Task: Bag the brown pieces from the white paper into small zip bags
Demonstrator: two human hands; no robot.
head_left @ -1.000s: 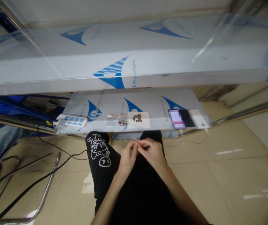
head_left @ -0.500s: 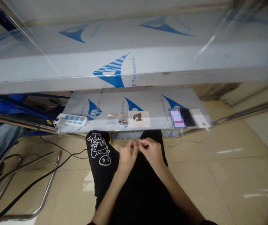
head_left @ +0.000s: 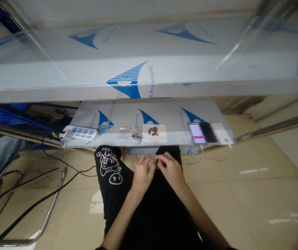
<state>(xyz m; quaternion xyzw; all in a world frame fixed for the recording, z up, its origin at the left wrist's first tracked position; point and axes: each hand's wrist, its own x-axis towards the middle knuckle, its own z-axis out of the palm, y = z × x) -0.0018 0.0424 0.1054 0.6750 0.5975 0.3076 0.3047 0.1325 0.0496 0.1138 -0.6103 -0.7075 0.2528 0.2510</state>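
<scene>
Over my lap, both hands meet at a small clear plastic bag (head_left: 153, 158), mostly covered by my fingers. My left hand (head_left: 142, 173) pinches it from the left, thumb and fingers closed together. From the other side, my right hand (head_left: 171, 170) is closed at the bag's right edge; anything else between its fingertips is too small to make out. On the low shelf ahead, small brown pieces (head_left: 153, 131) lie on a white square sheet (head_left: 162, 138). Left of it are a zip bag with brown pieces inside (head_left: 136, 136) and a flat clear zip bag (head_left: 124, 133).
The film-covered low shelf (head_left: 164, 107) also bears a white power strip (head_left: 84, 133) at left, and a phone (head_left: 209, 132) and white power bank (head_left: 220, 131) with cables at right. A higher shelf (head_left: 180, 69) overhangs it. A metal chair frame (head_left: 50, 211) and black cable are at left.
My fingertips have shifted slightly around the clear bag, and more of it shows between them. The things on the shelf have stayed in place.
</scene>
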